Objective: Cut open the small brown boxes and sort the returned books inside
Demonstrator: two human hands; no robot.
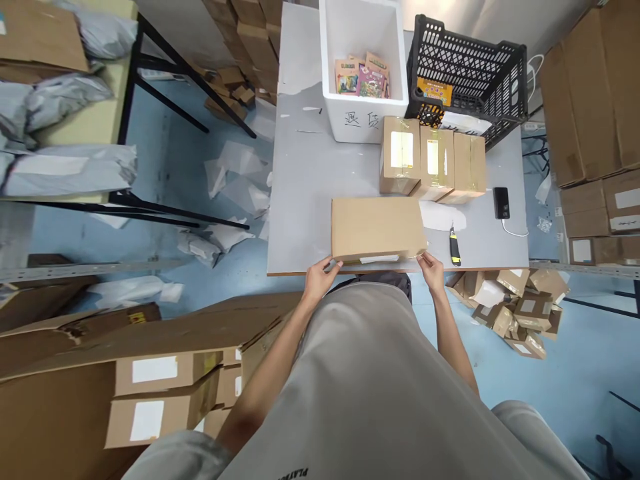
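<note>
A wide carton (379,223) is lying on the desk (300,180), close to the front edge, with a white label showing low on its near side. The left hand (323,277) is touching the carton's near left corner; thumb and finger are standing slightly parted there, and I cannot tell whether that grip is pressing. The right hand (431,269) is pinching the carton's near right corner with its grip.

Just behind and to the right of the carton, three smaller boxes (435,157) are standing in a row. Farther behind it, a white bin (333,110) is holding booklets (370,80), and to the right of that a black crate (455,57) is holding an orange item (435,91). Right beside the carton, a white sheet (445,217) is lying flat, while a yellow-and-black cutter (454,247) is resting a little farther right. Beyond it, still to the carton's right, a black device (501,203) is trailing a white cable (515,233). Below and right of the carton, small boxes (533,310) are lying heaped on the floor (480,373).
</note>
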